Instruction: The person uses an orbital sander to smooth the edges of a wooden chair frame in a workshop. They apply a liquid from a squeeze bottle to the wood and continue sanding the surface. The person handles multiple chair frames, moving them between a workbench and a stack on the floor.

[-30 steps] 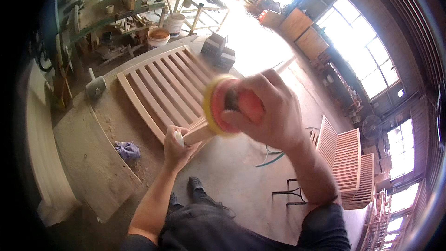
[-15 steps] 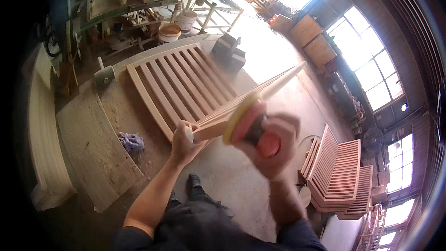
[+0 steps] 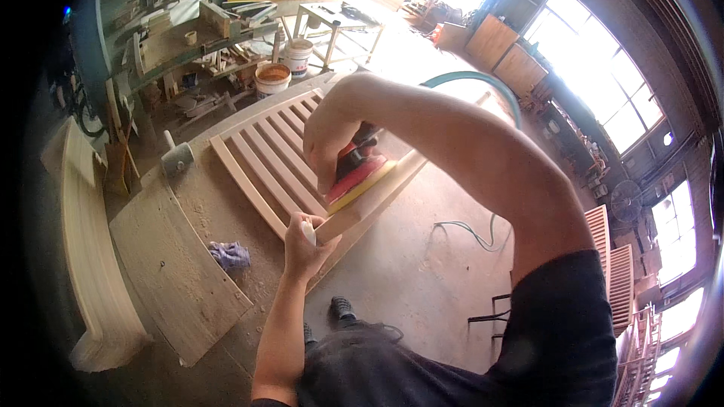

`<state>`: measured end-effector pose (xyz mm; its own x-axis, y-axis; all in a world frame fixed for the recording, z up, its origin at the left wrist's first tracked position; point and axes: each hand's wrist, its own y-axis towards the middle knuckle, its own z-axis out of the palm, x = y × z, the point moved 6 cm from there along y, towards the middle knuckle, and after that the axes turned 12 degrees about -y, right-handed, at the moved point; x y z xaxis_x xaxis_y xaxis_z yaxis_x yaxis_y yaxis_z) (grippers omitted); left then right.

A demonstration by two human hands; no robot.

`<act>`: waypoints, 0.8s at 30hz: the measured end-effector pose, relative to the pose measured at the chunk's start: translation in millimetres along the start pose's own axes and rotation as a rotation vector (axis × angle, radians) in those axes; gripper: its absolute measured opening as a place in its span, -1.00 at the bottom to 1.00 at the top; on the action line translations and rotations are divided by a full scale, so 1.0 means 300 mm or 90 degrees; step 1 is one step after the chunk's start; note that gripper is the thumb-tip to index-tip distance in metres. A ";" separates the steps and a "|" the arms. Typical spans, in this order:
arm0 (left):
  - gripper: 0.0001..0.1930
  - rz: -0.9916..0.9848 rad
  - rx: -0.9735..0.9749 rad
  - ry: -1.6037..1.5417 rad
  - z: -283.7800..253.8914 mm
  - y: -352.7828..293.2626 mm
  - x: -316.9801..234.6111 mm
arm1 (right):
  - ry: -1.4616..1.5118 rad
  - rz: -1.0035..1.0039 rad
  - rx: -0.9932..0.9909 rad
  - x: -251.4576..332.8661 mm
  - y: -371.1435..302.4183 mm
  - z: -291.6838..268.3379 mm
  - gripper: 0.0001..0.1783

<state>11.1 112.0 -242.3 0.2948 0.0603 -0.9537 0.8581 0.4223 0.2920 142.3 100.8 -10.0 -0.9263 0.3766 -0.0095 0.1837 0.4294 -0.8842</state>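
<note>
A slatted wooden piece (image 3: 264, 169) rests on the dusty work table in front of me, one side raised toward me. My left hand (image 3: 304, 252) is closed around the near end of its raised wooden rail (image 3: 403, 179); something white shows at the thumb. Over that rail my right hand (image 3: 329, 136) grips a red and black orbital sander (image 3: 363, 167) with a yellow pad. The pad lies against the rail's upper face near my left hand. My bent right arm hides the far part of the slats.
A mallet (image 3: 178, 158) and a purple rag (image 3: 229, 254) lie left on the table. A curved board (image 3: 170, 264) is beside them. Buckets (image 3: 272, 80) stand beyond. A green hose (image 3: 483, 75) arches behind my right arm; stacked slatted pieces (image 3: 621, 286) stand right.
My right hand has swung left and over the rail, turning the sander from the rail's right side onto its upper face. The left hand keeps its hold. The green hose has come into view.
</note>
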 end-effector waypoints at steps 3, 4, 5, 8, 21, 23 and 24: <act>-0.47 -0.005 -0.004 0.000 -0.001 0.000 0.003 | 0.029 -0.010 -0.040 -0.015 0.016 0.017 -0.45; -0.47 -0.009 -0.001 0.002 0.006 0.002 0.012 | 0.035 -0.005 -0.115 -0.040 -0.013 0.013 -0.46; -0.47 -0.015 -0.007 0.011 -0.011 0.001 0.019 | 0.034 -0.010 -0.190 -0.015 -0.088 0.002 -0.47; -0.35 -0.033 0.004 0.046 -0.029 0.002 0.018 | -0.021 0.010 -0.486 0.010 -0.302 0.039 -0.54; -0.47 -0.038 0.112 0.094 -0.001 0.019 -0.030 | 0.072 0.201 -1.335 0.181 -0.337 0.695 -0.23; -0.47 -0.047 0.133 0.144 -0.009 0.016 -0.009 | 0.081 0.204 -1.430 0.186 -0.218 0.771 -0.15; -0.47 -0.030 0.139 0.119 -0.019 0.007 0.012 | 0.110 0.209 -1.462 0.189 -0.158 0.795 -0.13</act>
<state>11.7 118.3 -245.7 0.1870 0.2188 -0.9577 0.9452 0.2254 0.2360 2.6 -93.8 -80.0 -0.7955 0.5887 0.1436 0.3155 0.2000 0.9276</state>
